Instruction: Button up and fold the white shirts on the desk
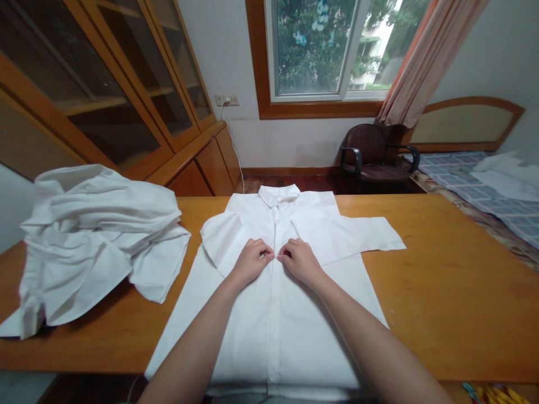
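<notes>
A white short-sleeved shirt (337, 235) lies flat and face up on the wooden table (455, 280), collar away from me. Both hands rest at the middle of its chest, on the button placket. My left hand (251, 259) has its fingers curled and pinches the left edge of the placket. My right hand (298, 258) mirrors it and pinches the right edge, and the fingertips of the two hands almost touch. The shirt's left sleeve is folded in over the body; the right sleeve lies spread out to the right.
A heap of crumpled white shirts (92, 235) sits on the table's left end. A glass-fronted wooden cabinet (126, 95) stands at the left. Behind the table are a dark armchair (374, 154), a window with a curtain (425, 62) and a bed (488, 185) at the right.
</notes>
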`<state>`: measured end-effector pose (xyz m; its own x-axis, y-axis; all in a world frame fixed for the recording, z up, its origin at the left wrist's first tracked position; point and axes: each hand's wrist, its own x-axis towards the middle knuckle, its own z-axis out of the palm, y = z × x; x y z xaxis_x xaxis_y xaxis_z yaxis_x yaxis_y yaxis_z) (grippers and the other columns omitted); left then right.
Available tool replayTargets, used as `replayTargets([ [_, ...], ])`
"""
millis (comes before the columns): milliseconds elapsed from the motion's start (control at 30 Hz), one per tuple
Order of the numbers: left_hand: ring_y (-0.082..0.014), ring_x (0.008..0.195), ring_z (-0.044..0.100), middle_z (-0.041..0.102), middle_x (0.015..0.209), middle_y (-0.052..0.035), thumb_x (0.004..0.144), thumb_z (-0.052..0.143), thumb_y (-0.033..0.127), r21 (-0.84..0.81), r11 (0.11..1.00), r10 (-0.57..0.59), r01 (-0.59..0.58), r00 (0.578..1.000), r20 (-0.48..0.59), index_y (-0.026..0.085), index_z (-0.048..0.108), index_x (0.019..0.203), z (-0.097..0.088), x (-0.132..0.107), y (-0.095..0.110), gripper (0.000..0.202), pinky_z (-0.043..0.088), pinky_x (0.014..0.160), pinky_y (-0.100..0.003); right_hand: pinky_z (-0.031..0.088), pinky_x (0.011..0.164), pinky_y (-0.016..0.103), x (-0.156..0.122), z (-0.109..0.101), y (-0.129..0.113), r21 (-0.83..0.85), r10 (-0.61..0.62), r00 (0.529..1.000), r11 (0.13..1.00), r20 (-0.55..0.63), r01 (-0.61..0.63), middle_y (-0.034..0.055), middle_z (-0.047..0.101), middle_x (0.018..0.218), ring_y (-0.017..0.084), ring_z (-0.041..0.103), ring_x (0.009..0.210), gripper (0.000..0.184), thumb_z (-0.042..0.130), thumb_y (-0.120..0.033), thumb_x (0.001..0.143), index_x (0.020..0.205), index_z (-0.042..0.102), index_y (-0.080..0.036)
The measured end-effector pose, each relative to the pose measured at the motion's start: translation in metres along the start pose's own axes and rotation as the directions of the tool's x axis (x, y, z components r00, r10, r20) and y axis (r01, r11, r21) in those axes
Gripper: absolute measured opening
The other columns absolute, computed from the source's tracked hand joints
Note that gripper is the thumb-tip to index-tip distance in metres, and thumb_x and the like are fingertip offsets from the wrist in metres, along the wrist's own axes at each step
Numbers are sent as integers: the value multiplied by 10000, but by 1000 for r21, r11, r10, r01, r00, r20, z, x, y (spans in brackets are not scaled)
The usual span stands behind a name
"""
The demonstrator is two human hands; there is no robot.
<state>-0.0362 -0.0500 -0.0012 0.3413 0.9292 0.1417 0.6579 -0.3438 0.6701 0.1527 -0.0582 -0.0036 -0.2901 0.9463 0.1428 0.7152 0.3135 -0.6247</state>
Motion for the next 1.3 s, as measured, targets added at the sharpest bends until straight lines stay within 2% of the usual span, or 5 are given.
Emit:
replayTargets([
  [333,-222,921,529,643,830,-20,857,612,246,-4,1000,21,-21,1000,1,220,697,774,1,0,-3,122,419,843,-352,357,803,293,0,1,1,10,-20,1000,1000,-17,20,12,663,863,174,555,891,45,741,-218,842,808,714,-205],
  [500,-219,907,535,649,825,-16,839,611,225,15,1000,24,-24,1000,-14,222,701,775,1,0,-1,110,420,840,-350,341,790,305,0,1,2,-23,-27,1000,999,1,27,13,668,859,183,551,888,78,755,-270,840,809,713,-212],
  [667,-222,907,539,649,821,-17,823,613,228,14,1000,20,-20,1000,0,225,699,767,0,0,1,102,420,840,-356,338,794,308,0,1,1,-30,-23,1000,999,0,23,21,670,875,183,552,903,72,743,-255,850,806,711,-208],
  [1300,-227,931,524,635,843,-22,840,618,231,-19,999,36,-36,999,9,227,694,784,0,2,-2,95,413,866,-359,392,799,283,3,-1,-1,76,68,997,995,-23,-66,21,691,819,182,581,877,80,732,-223,821,742,729,-206],
])
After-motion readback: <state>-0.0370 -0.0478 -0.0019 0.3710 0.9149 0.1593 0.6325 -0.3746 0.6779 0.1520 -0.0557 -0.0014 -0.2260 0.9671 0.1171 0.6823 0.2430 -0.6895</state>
